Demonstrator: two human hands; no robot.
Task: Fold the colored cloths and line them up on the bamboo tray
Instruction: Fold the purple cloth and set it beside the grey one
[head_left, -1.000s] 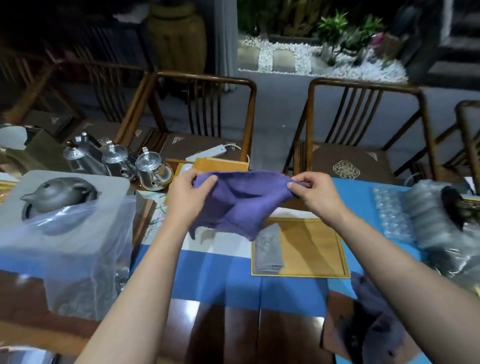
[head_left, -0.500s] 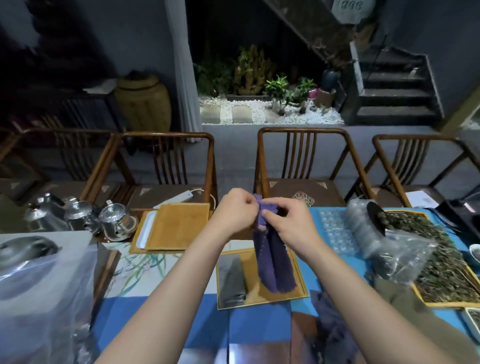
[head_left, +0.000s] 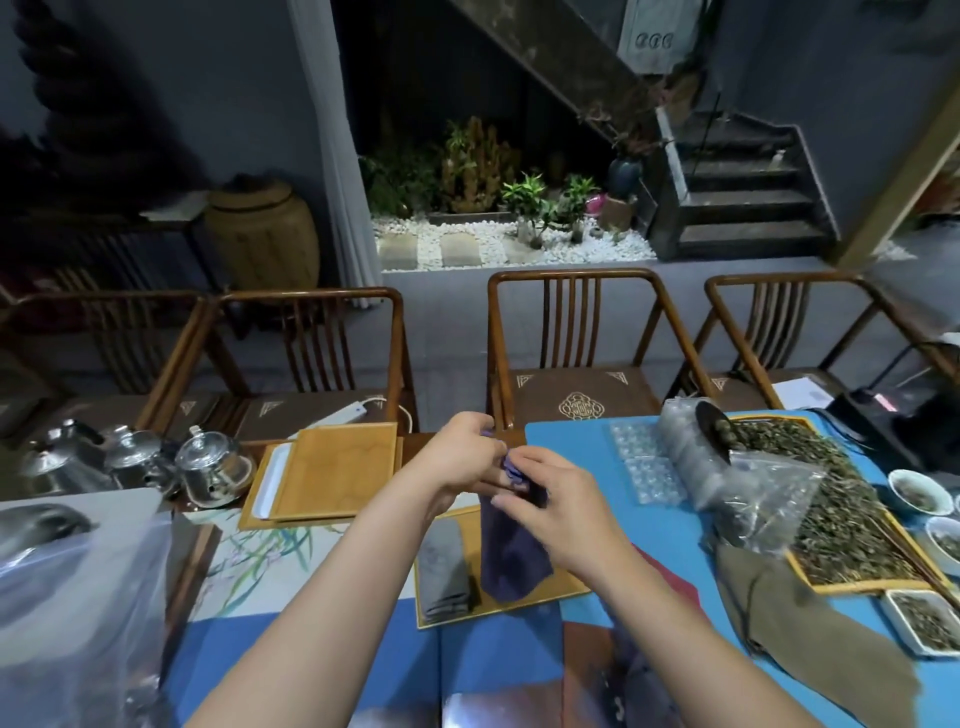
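two bare hands meet over the table, both pinching the top edge of one purple cloth: the left hand has its fingers curled tight on the upper corner, the right hand has thumb and fingers closed on the same bunched edge just beside it, the two hands touching. the cloth hangs down from them in a narrow doubled strip, its lower end over the bamboo tray; whether it rests on the wood i cannot tell. on that tray one grey cloth already lies folded into a long strip along the left side, just beside the hanging purple one. so two cloths at the tray, one down and one in hand. near the table's front edge one more dark purple cloth lies crumpled, and to its right one olive-brown cloth sprawls unfolded on the blue mat. a second, larger wooden tray sits to the left, and beyond it three shiny metal teapots stand in a cluster. to the right is one flat tray of dried tea leaves, with a roll of bubble wrap beside it. three wooden chairs face the far side of the table.
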